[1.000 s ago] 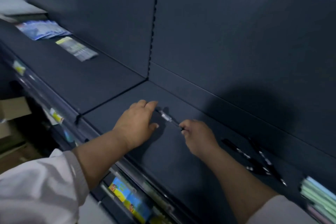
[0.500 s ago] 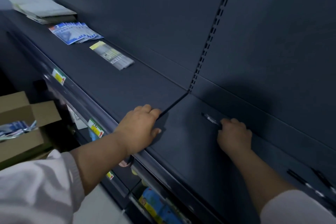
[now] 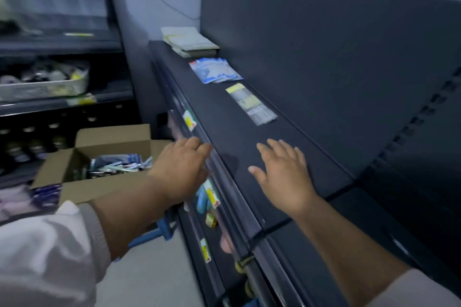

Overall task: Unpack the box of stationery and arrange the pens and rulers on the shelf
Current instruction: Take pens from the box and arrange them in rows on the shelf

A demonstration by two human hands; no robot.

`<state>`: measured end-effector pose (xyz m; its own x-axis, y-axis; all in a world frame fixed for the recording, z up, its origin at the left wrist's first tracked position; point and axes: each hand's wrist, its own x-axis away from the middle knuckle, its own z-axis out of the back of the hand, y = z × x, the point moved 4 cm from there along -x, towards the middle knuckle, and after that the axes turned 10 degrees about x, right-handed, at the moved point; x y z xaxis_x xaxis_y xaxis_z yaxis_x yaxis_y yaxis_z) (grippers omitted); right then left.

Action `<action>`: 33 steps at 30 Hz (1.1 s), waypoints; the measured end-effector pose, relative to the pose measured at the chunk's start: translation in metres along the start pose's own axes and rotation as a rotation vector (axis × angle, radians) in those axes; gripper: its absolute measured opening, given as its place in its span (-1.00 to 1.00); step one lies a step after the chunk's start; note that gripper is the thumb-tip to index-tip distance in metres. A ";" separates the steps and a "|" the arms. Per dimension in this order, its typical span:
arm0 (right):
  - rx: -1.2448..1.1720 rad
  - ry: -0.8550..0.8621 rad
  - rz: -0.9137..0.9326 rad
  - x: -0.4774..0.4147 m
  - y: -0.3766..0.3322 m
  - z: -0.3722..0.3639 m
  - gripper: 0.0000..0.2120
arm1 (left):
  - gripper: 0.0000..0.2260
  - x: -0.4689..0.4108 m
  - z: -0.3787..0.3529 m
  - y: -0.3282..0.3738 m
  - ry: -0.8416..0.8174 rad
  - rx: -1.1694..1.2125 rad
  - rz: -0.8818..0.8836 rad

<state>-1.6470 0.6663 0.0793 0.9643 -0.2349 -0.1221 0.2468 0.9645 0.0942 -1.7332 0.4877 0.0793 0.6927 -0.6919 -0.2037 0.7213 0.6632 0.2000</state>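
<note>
Two bare hands are empty: left hand (image 3: pixel 183 169), fingers loosely spread, at the shelf (image 3: pixel 232 137) front edge, right hand (image 3: pixel 283 172) splayed flat over its clear middle. Left of them the open box (image 3: pixel 99 157) holds packets; price labels (image 3: pixel 189 121) are unreadable.

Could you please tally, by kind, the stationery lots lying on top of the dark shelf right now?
Pale paper stack at the far end: 1
Fan of blue packets: 1
Clear pack with yellow header: 1
Total: 3 lots
</note>
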 end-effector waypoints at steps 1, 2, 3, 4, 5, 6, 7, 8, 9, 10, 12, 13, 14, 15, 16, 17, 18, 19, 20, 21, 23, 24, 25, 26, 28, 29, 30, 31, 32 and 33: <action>-0.017 -0.003 0.041 -0.010 -0.013 0.002 -0.42 | -0.50 0.005 0.006 -0.017 0.014 -0.009 0.062; -0.036 -0.006 0.082 -0.020 -0.028 0.002 -0.41 | -0.50 0.011 0.010 -0.035 0.019 -0.016 0.126; -0.040 -0.020 0.125 -0.030 -0.043 0.003 -0.41 | -0.50 0.018 0.014 -0.052 0.023 -0.020 0.186; -0.040 -0.034 0.164 -0.039 -0.058 0.004 -0.40 | -0.50 0.025 0.017 -0.068 0.029 -0.028 0.236; -0.040 -0.040 0.205 -0.047 -0.073 0.004 -0.40 | -0.51 0.032 0.020 -0.084 0.036 -0.040 0.278; -0.041 -0.035 0.249 -0.056 -0.090 0.004 -0.39 | -0.52 0.040 0.024 -0.101 0.045 -0.048 0.319; -0.043 -0.033 0.287 -0.064 -0.105 0.005 -0.39 | -0.53 0.047 0.026 -0.115 0.049 -0.048 0.361; -0.046 -0.033 0.323 -0.071 -0.120 0.005 -0.39 | -0.52 0.054 0.029 -0.129 0.050 -0.046 0.400; -0.048 -0.037 0.358 -0.079 -0.137 0.003 -0.39 | -0.52 0.061 0.032 -0.144 0.052 -0.048 0.435; -0.052 -0.045 0.386 -0.087 -0.154 0.000 -0.39 | -0.51 0.067 0.035 -0.160 0.056 -0.054 0.461; -0.062 -0.062 0.437 -0.104 -0.190 -0.006 -0.40 | -0.53 0.076 0.038 -0.194 0.056 -0.064 0.504; -0.063 -0.067 0.460 -0.113 -0.207 -0.011 -0.41 | -0.54 0.080 0.039 -0.211 0.056 -0.067 0.524; -0.063 -0.069 0.480 -0.122 -0.224 -0.015 -0.42 | -0.55 0.084 0.040 -0.230 0.055 -0.064 0.539; -0.064 -0.079 0.490 -0.132 -0.240 -0.020 -0.43 | -0.56 0.086 0.041 -0.248 0.053 -0.054 0.549; -0.067 -0.098 0.489 -0.143 -0.256 -0.026 -0.43 | -0.56 0.086 0.041 -0.266 0.048 -0.040 0.557; -0.072 -0.125 0.482 -0.155 -0.271 -0.034 -0.43 | -0.55 0.086 0.040 -0.285 0.039 -0.029 0.563; -0.078 -0.152 0.474 -0.167 -0.286 -0.043 -0.42 | -0.54 0.085 0.040 -0.304 0.028 -0.022 0.568; -0.085 -0.179 0.464 -0.180 -0.299 -0.051 -0.41 | -0.53 0.083 0.039 -0.323 0.010 -0.017 0.572; -0.090 -0.204 0.453 -0.192 -0.312 -0.060 -0.40 | -0.52 0.081 0.037 -0.342 -0.010 -0.012 0.575; -0.095 -0.227 0.442 -0.203 -0.324 -0.068 -0.40 | -0.52 0.078 0.035 -0.359 -0.032 -0.006 0.576; -0.113 -0.276 0.412 -0.223 -0.345 -0.082 -0.43 | -0.52 0.072 0.030 -0.392 -0.076 0.005 0.574; -0.126 -0.300 0.395 -0.232 -0.355 -0.090 -0.44 | -0.53 0.069 0.026 -0.407 -0.102 0.009 0.570; -0.132 -0.317 0.382 -0.241 -0.363 -0.097 -0.45 | -0.53 0.065 0.020 -0.421 -0.130 0.016 0.564; -0.125 -0.331 0.373 -0.250 -0.372 -0.106 -0.46 | -0.53 0.061 0.014 -0.435 -0.156 0.024 0.558; -0.106 -0.366 0.356 -0.266 -0.386 -0.124 -0.46 | -0.53 0.053 -0.001 -0.460 -0.200 0.036 0.548; -0.106 -0.387 0.347 -0.273 -0.392 -0.134 -0.47 | -0.54 0.048 -0.009 -0.471 -0.218 0.040 0.542; -0.109 -0.403 0.342 -0.281 -0.398 -0.145 -0.47 | -0.55 0.042 -0.017 -0.482 -0.233 0.046 0.537; -0.107 -0.417 0.341 -0.289 -0.403 -0.156 -0.47 | -0.55 0.037 -0.025 -0.492 -0.250 0.054 0.534; -0.098 -0.426 0.344 -0.297 -0.408 -0.166 -0.48 | -0.55 0.031 -0.035 -0.501 -0.268 0.063 0.530; -0.089 -0.436 0.347 -0.305 -0.413 -0.178 -0.48 | -0.55 0.025 -0.045 -0.510 -0.285 0.071 0.523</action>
<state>-2.0600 0.3607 -0.0980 0.9426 0.0879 0.3223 -0.0827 0.9961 -0.0298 -2.0832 0.1450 -0.0708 0.9202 -0.3350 0.2025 0.2763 0.9223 0.2701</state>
